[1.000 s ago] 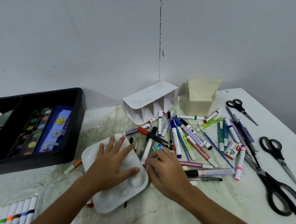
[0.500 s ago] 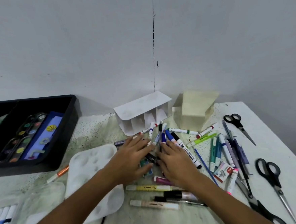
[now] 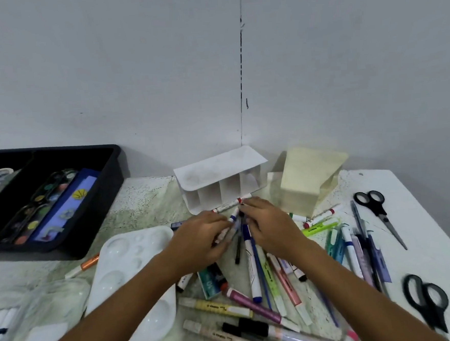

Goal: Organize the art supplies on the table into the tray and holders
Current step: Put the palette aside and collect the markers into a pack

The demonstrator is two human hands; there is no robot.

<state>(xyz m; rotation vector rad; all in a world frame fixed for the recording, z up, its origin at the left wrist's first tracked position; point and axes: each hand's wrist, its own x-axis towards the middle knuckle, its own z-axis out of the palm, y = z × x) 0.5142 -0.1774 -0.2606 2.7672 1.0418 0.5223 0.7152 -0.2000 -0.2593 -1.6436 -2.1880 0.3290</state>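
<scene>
Both hands work the middle of the marker pile [image 3: 254, 269] on the counter [image 3: 417, 199]: the left hand [image 3: 199, 238] and the right hand [image 3: 270, 225] curl their fingers around a small bunch of pens between them, probably to gather several for one trip. The white divided holder [image 3: 219, 181] lies on its side just beyond (its slots face the hands). The black tray [image 3: 112, 178] at the far left holds paint palettes.

Likely art workspace: markers [image 3: 253, 269], paint palette [image 3: 135, 277], bare wall [image 3: 158, 68].
</scene>
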